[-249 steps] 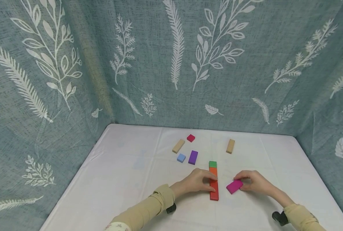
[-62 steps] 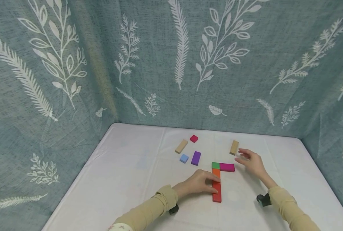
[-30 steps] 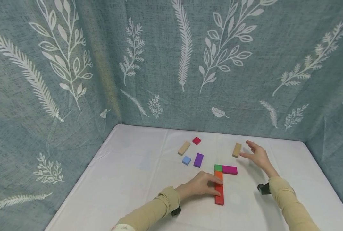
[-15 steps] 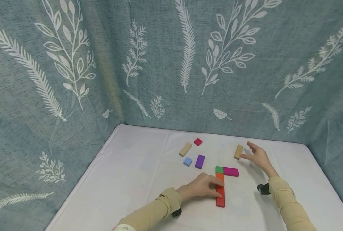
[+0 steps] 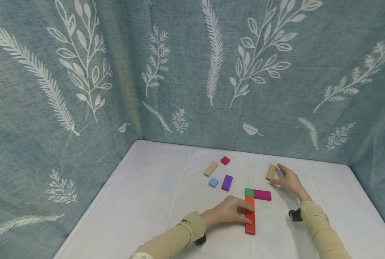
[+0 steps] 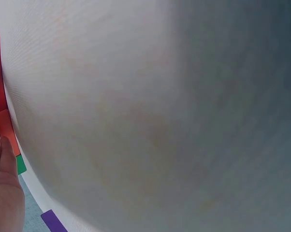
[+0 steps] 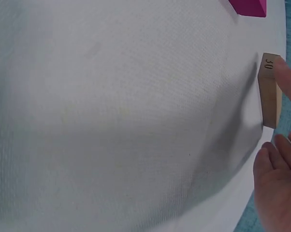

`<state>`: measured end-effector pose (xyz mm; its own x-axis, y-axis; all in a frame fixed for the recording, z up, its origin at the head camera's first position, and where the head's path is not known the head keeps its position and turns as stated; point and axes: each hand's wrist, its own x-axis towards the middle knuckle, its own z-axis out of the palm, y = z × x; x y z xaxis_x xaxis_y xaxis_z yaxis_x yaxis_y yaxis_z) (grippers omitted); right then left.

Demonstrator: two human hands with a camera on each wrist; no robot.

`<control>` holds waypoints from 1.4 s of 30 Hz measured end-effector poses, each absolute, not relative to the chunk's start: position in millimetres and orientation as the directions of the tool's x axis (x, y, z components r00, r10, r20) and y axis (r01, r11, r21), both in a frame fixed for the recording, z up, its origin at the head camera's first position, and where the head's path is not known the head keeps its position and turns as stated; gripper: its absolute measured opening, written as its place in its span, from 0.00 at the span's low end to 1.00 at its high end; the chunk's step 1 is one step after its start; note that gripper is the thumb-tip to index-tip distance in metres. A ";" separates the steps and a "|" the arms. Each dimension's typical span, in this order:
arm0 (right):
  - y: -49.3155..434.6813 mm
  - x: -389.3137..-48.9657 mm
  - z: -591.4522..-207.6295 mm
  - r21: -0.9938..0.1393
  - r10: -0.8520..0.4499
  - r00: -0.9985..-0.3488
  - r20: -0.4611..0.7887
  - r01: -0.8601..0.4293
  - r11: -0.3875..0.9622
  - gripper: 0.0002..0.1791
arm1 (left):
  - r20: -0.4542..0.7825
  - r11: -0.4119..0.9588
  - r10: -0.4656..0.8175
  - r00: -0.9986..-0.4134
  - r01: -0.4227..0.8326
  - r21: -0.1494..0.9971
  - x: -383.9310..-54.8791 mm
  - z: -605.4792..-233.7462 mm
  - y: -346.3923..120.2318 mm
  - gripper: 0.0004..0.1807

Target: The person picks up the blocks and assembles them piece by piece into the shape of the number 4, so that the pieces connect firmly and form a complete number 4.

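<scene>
My left hand (image 5: 226, 211) rests on a straight row of blocks, thumb on the red block (image 5: 250, 229) and fingertips on the orange block (image 5: 249, 200). In the left wrist view these fingers lie straight along the orange block (image 6: 7, 133). A green block (image 5: 249, 191) tops the row, and a magenta block (image 5: 262, 194) extends to its right. My right hand (image 5: 289, 182) is at a plain wooden block (image 5: 271, 172), fingers spread. In the right wrist view its thumb overlaps the number-printed end of the wooden block (image 7: 269, 99), while the other fingers stand apart from it.
Left of the row lie a purple block (image 5: 227, 182) and a small light blue block (image 5: 213, 182). Farther back are another wooden block (image 5: 211, 168) and a small crimson block (image 5: 225, 160). A leaf-patterned curtain (image 5: 192, 72) hangs behind the white-covered table (image 5: 140, 201).
The magenta block went from my right hand to a place beside the green block. My right hand let go, moved back to the wooden block and lowered towards it. My left hand stayed on the row.
</scene>
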<state>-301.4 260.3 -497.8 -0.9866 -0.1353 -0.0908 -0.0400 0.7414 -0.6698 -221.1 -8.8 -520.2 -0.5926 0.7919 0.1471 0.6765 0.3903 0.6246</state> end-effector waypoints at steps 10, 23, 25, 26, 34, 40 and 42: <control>256.6 -301.2 -504.5 -0.645 -0.126 -0.989 -0.076 -0.047 0.763 0.44 | 0.166 0.388 0.790 -0.591 0.690 0.612 -220.1 -521.3 -8.1 0.22; 258.7 -299.3 -510.0 -0.682 -0.096 -0.995 -0.028 -0.051 0.729 0.44 | 0.169 0.387 0.789 -0.591 0.690 0.612 -221.0 -523.7 -7.2 0.22; 258.7 -298.8 -509.2 -0.689 -0.090 -0.996 -0.025 -0.048 0.723 0.43 | 0.163 0.389 0.787 -0.595 0.684 0.617 -220.7 -522.5 -7.5 0.22; 258.5 -298.4 -508.4 -0.692 -0.089 -0.996 -0.023 -0.049 0.720 0.43 | 0.160 0.392 0.787 -0.596 0.682 0.617 -220.6 -521.8 -7.7 0.22; 256.1 -297.0 -501.3 -0.736 -0.087 -0.996 -0.033 -0.035 0.676 0.44 | 0.140 0.405 0.781 -0.609 0.664 0.628 -220.5 -520.0 -8.9 0.22; 254.7 -296.6 -498.6 -0.776 -0.104 -0.994 -0.015 -0.054 0.628 0.44 | 0.136 0.408 0.781 -0.609 0.663 0.627 -220.1 -519.7 -8.2 0.22; 253.4 -296.6 -497.9 -0.791 -0.114 -0.993 -0.003 -0.067 0.609 0.44 | 0.135 0.409 0.782 -0.609 0.665 0.625 -219.9 -519.7 -8.0 0.22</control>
